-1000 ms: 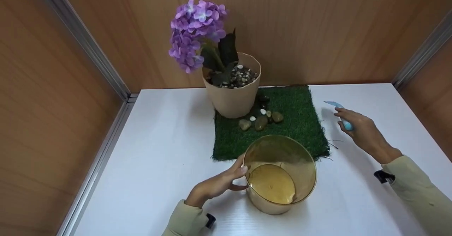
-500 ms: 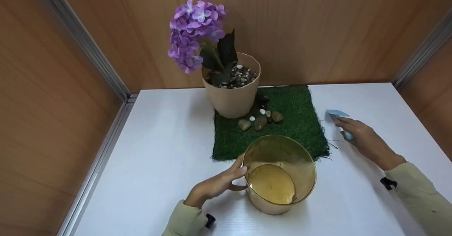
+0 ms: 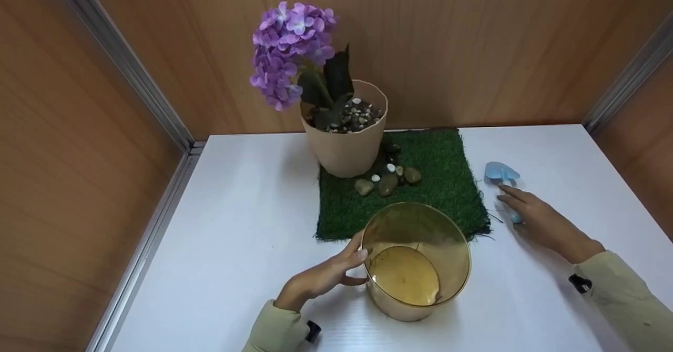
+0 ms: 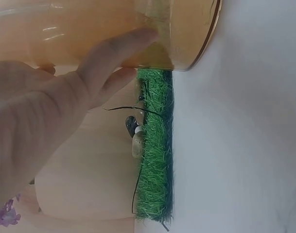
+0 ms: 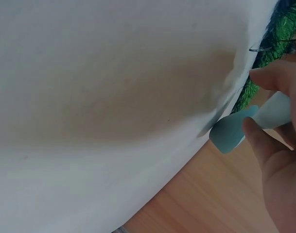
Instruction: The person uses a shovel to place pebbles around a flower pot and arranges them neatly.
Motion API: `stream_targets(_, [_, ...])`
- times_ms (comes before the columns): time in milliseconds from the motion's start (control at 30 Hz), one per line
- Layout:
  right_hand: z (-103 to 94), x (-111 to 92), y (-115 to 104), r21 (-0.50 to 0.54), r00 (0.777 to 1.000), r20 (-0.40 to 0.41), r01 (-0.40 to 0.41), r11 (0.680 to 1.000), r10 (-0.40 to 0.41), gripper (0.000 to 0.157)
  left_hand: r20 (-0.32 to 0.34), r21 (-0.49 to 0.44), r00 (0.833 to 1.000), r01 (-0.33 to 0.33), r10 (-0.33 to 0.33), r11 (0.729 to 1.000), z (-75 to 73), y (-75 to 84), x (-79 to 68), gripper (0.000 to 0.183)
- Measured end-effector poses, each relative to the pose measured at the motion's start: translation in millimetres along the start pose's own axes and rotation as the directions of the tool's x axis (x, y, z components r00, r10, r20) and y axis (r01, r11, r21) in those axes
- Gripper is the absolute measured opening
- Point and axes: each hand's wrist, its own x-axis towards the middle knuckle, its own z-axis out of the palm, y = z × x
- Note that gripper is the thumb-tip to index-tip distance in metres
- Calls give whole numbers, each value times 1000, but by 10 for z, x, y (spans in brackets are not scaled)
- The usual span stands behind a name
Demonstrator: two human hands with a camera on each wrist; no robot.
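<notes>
My left hand [image 3: 328, 273] holds the left side of an amber see-through pot [image 3: 455, 268], its fingers lying along the wall. In the left wrist view the fingers touch the pot's wall [image 4: 186, 29]. The pot stands upright on the table; a thin amber layer shows at its bottom. To the right, my right hand [image 3: 549, 223] holds a small light-blue hand trowel [image 3: 502, 172] by its pale handle, the scoop facing up and pointing away from me. In the right wrist view the trowel's teal handle end [image 5: 228, 133] shows between thumb and fingers.
Behind the pot lies a green turf mat [image 3: 441, 183] with several stones [image 3: 388, 185] on it. A beige flowerpot [image 3: 344, 154] stands on its far left corner, holding a purple flower [image 3: 289, 52] and gravel [image 3: 357, 115]. Wooden walls [image 3: 473, 52] border the white table [image 3: 236, 210].
The trowel has turned from edge-on to scoop facing up and moved slightly towards me, along with my right hand. My left hand and the amber pot have stayed in place.
</notes>
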Motion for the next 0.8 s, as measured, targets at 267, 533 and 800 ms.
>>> stream_targets(267, [51,-46,10,36,991,119,-68,997,64,72,12,-14,1000,-20,21,1000,-7,5,-10,63])
stream_targets(533, [62,-65,3,71,983,172,-72,995,59,71,8,8,1000,-25,25,1000,-26,-20,-9,61])
stream_targets(800, [1,-94,12,59,974,186,-142,988,128,78,-31,93,997,-61,64,994,-86,-39,-2,53])
